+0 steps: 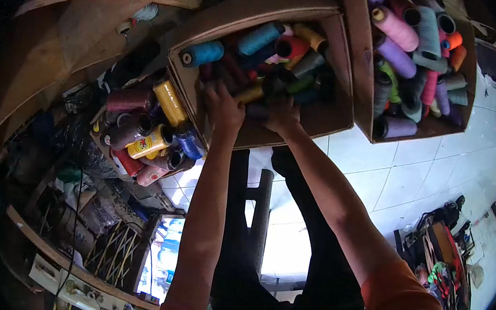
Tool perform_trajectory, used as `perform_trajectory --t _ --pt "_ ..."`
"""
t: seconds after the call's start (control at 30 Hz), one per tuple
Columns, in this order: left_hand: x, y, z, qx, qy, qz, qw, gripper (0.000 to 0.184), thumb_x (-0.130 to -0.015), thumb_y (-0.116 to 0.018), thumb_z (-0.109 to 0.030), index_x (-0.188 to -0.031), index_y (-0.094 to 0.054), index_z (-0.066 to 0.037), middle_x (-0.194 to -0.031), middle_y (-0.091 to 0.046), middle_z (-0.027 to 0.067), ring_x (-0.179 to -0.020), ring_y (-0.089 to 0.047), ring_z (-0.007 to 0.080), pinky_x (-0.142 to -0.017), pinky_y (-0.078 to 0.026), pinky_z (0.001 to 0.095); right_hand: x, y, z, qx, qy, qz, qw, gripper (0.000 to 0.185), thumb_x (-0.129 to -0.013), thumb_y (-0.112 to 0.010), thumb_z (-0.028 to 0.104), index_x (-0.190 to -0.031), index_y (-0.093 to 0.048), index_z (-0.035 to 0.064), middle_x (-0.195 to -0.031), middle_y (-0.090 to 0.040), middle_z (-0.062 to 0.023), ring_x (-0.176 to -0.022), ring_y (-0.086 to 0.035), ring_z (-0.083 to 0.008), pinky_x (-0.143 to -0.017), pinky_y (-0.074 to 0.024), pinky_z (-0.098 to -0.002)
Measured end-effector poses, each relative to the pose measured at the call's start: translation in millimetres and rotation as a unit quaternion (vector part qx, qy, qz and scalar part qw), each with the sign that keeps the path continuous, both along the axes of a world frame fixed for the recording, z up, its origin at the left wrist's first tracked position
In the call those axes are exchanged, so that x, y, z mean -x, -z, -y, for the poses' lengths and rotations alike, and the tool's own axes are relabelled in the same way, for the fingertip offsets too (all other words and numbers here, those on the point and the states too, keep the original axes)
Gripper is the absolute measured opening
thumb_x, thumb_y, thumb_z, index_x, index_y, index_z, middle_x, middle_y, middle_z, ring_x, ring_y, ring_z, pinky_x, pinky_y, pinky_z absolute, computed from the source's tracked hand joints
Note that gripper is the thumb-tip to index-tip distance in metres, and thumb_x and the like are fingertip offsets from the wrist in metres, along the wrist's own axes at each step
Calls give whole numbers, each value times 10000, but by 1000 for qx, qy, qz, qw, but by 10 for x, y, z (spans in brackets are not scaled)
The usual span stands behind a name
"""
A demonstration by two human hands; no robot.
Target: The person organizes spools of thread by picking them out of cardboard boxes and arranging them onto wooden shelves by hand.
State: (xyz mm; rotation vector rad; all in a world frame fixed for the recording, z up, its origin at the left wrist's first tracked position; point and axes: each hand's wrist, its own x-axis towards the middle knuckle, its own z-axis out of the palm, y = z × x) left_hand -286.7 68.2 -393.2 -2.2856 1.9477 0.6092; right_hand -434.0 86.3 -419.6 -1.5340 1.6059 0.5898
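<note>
Box [261,8] in front of the seated person, near edge toward the body, just beyond the knees. What bears its weight is out of sight. Spools lie in it loose and at mixed angles, so it probably serves for bulk keeping rather than sorted storage.

Left hand [224,105]: inside the near left corner, back of hand up, fingers lowered among the spools. Right hand [285,116]: over the near edge, right of the left hand, fingers down in shadow. Cannot tell whether either hand is closed on a spool or merely touching; fingertips hidden. Gold spool [248,94] lies between the two hands. Both forearms come in over the near edge, presumably because the open top gives the shortest reach.

Teal spool [202,53] lies on its side at the far left corner, end toward the left edge. Red spool [293,47] is nearer the far right corner, beside a yellow spool [310,36].

Second box [362,94] stands just beside the right edge, also full of spools; likely set close to be within arm's reach. Yellow cone [170,102] leans in a heap outside the left edge.
</note>
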Motion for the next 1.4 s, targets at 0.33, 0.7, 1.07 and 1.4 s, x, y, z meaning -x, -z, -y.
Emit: perform_trajectory --t 0.33,0.7,1.07,1.4 --pt "63 260 223 -58 33 141 988 800 -730 -684 -460 -1357 -311 -131 -1086 -507 191 -976 -559 385 -741 -515 470 29 175 235 -69 -95 -2 993 830 -607 -722 557 -1292 -505 143 -1347 -444 -111 -1269 -396 -317 -954 -401 -427" --pt "188 -406 392 -219 -24 79 972 600 -746 -617 -468 -1137 -544 -19 -973 -645 206 -942 -632 333 -767 -519 436 380 -371 362 -166 -8 191 967 556 -605 -672 530 -889 -678 52 -862 -668 -131 -848 -634 -238 -795 -468 -304" --pt "-177 -1342 32 -162 -313 -605 714 448 -837 -583 -292 -1169 -551 8 -1032 -620 53 -938 -588 169 -816 -448 294 617 -2151 326 -165 528 537 637 626 -779 -694 311 -1289 -450 43 -1149 -567 -80 -1049 -538 -168 -903 -407 -288" --pt "-429 -2259 91 -54 -331 -816 470 606 -727 -645 -281 -1244 -434 -47 -1076 -548 89 -938 -564 217 -828 -459 329 -207 -3235 612 18 446 514 733 471 -820 -612 276 -1158 -504 -35 -1001 -611 -102 -934 -558 -160 -835 -431 -276"
